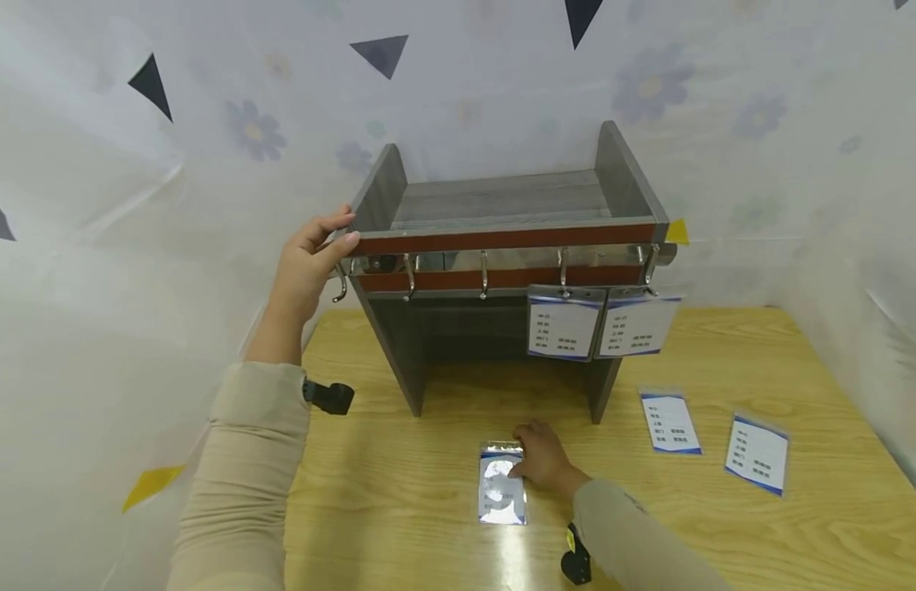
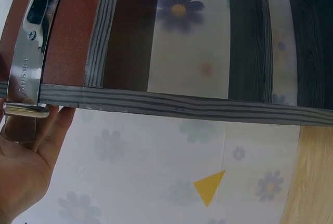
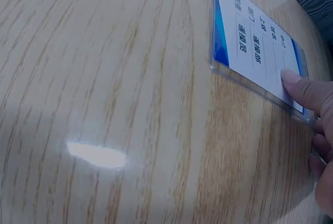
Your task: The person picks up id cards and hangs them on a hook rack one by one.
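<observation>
My left hand grips the front left corner of a grey wooden shelf rack, thumb over its front edge. In the left wrist view the fingers reach behind the side panel, beside a metal hook strip. Low in front of the rack, my right hand pinches the edge of an ID badge in a clear sleeve. The right wrist view shows the thumb on the badge's printed face, with the other fingers curled at its side. The badge lies close over the table.
Several hooks line the rack's front; two badges hang at the right, a left one and a right one. Two more, a nearer badge and a farther-right badge, lie on the wooden table. A patterned white sheet surrounds it.
</observation>
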The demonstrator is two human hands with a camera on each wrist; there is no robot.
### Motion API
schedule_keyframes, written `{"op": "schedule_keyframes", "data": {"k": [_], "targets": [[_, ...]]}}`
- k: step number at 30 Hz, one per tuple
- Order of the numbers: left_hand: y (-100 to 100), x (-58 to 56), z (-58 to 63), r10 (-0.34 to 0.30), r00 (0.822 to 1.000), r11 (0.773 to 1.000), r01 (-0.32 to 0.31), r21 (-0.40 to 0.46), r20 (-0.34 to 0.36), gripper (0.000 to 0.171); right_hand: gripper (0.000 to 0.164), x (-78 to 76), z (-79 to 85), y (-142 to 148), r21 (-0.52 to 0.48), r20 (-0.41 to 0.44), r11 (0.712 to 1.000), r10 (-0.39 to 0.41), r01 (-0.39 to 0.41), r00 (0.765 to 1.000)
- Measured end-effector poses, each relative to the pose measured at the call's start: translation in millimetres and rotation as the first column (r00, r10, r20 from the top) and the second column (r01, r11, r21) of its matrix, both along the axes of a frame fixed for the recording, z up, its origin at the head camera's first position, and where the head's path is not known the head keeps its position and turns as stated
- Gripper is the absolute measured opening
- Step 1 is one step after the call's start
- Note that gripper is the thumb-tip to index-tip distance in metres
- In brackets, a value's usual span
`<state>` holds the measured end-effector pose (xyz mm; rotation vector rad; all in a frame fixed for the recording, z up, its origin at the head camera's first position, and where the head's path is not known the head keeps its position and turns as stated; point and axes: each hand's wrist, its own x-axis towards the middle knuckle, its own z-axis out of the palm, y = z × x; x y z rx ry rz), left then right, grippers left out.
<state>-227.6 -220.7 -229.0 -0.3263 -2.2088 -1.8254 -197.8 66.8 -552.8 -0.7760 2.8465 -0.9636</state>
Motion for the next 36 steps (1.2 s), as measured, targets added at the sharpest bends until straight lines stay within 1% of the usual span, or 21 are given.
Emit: {"op": "schedule_keyframes", "data": {"k": [3,5,8,13,15,18,21,25,29,32,36], "targets": [[0,0.3,-0.1,-0.006,1.0,1.0,0.006,0.008,0.0,0.036,0.059,1.0,0.9,-1,0.043,-0.008,0.999,-0.019,0.019,1.0],[0,0.5,-0.1,-0.013,1.0,1.0,0.013,0.014,-0.003,0.036,0.059,2.2,2.1,-1,0.055,-0.007,0.998,-0.034,0.035,0.999],[0,0.3,-0.4,-0.02,1.0,1.0,0.02,0.024,-0.009,0.035,0.057,3.5,2.5,-1,0.052,-0.019,0.997,-0.049,0.05,0.999],[0,0.2,-0.7,-0.022,1.0,0.999,0.022,0.033,-0.012,0.035,0.047,4.8,0.3,-1,0.025,-0.086,0.998,-0.06,0.062,0.994],[0,0.2,-0.9,-0.021,1.0,0.999,0.021,0.03,-0.012,0.035,0.047,5.7,-0.6,-1,0.026,-0.083,0.997,-0.074,0.077,0.994],[0,0.0,-1.2,-0.021,1.0,0.999,0.022,0.03,-0.012,0.035,0.048,6.9,-2.0,-1,0.038,-0.039,0.994,-0.1,0.101,0.994],[0,-0.6,-1.3,-0.028,1.0,0.999,0.029,0.042,-0.013,0.034,0.049,8.4,-0.1,-2,0.035,0.008,0.992,-0.121,0.121,0.993],[0,-1.6,-1.9,-0.034,0.999,0.997,0.035,0.067,-0.017,0.034,0.048,11.3,3.4,-2,0.015,0.036,0.988,-0.153,0.152,0.988],[0,-2.0,-2.4,-0.024,0.999,0.997,0.025,0.067,-0.021,0.034,0.046,13.3,5.3,-2,-0.006,0.058,0.984,-0.175,0.175,0.983],[0,-2.0,-2.7,-0.023,0.999,0.998,0.024,0.066,-0.025,0.034,0.046,14.6,7.0,-2,-0.053,0.091,0.982,-0.178,0.183,0.98],[0,-1.9,-2.6,-0.027,0.999,0.997,0.028,0.068,-0.026,0.034,0.047,16.6,9.3,-3,-0.153,0.189,0.969,-0.163,0.193,0.968]]}}
